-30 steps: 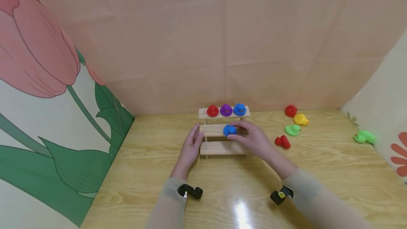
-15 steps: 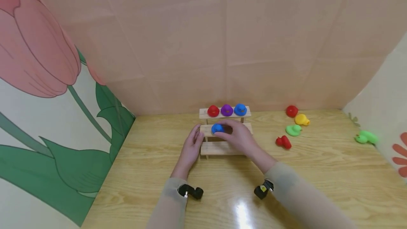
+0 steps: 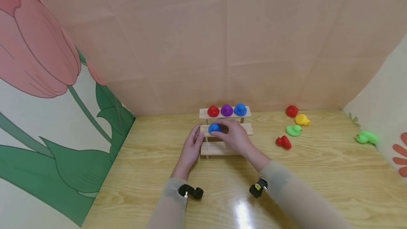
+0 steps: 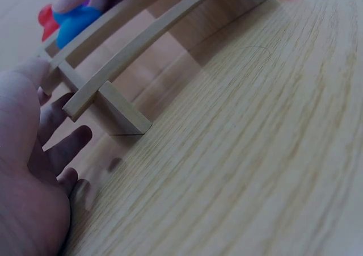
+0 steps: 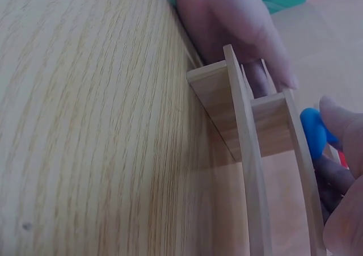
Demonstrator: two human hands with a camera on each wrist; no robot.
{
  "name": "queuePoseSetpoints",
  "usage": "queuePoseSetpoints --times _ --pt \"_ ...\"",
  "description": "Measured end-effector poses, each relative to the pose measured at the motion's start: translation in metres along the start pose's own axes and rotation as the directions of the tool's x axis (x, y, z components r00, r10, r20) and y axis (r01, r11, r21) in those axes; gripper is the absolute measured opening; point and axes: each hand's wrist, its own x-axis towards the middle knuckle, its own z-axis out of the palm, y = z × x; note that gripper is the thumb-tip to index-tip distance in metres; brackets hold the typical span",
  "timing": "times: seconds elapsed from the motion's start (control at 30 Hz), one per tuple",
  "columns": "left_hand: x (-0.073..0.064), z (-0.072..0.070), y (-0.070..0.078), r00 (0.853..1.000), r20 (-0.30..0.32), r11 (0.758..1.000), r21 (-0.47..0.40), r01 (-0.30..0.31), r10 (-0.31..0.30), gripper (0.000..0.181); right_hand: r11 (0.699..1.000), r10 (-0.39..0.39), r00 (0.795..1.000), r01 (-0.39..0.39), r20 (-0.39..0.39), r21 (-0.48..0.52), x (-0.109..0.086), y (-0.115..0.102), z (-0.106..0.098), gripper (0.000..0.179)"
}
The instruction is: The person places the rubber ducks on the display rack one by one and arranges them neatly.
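Against the frame from one second earlier, the blue duck had shifted left along the middle tier of the wooden rack, and the right hand had travelled with it. The left hand had kept its place, relaxed, its thumb touching the rack's left end. The duck was between both hands, pinched by the right thumb and fingers.

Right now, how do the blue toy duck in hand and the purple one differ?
The blue toy duck is at the middle tier; the purple toy duck sits on the top tier. The right hand pinches the blue one; the purple one stands free. Shared: same duck shape.
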Motion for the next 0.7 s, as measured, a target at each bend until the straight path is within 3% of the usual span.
queuePoseSetpoints --times 0.37,0.7 --pt "0.0 0.0 -0.003 1.0 -0.005 1.0 0.011 0.02 -0.02 0.064 1.0 -0.009 1.0 0.009 0.018 -0.021 -0.002 -0.001 -0.001 0.049" --pt "0.001 0.001 -0.001 1.0 -0.012 1.0 0.019 0.015 -0.014 0.065 0.997 0.062 0.997 -0.06 -0.042 0.058 -0.024 0.001 -0.022 0.056"
